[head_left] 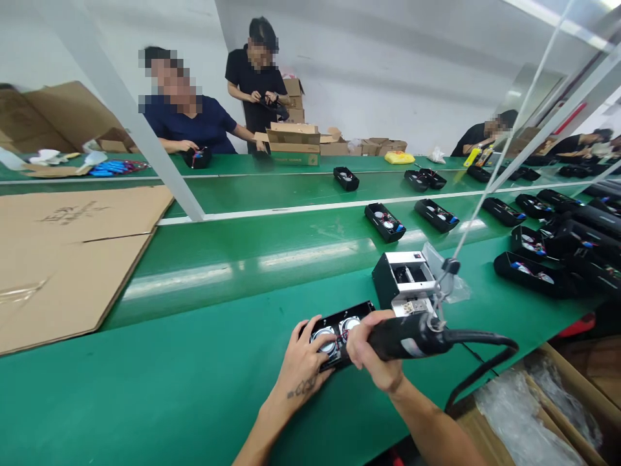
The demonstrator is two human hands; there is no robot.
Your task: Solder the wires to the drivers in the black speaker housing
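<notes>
A black speaker housing (343, 316) with two round silver speakers and thin red wires lies on the green bench before me. My left hand (306, 349) grips its left end, fingers reaching over the rim and onto one speaker. In my right hand (373, 353) is a black electric screwdriver (407, 336), fingers wrapped around its front part. It is tilted over the housing's right half, and its tip is hidden behind my hand. A thick black cable leaves its rear end, where a cord from above is attached. Just behind stands a white-and-black screw feeder (405, 281).
More black housings (385, 222) lie on the green conveyor and are piled on the bench at right. Flattened cardboard (72, 259) covers the left side. Open boxes with plastic wrap (524, 408) stand at lower right. White frame bars (140, 123) cross the view. Several co-workers (257, 77) are across the line.
</notes>
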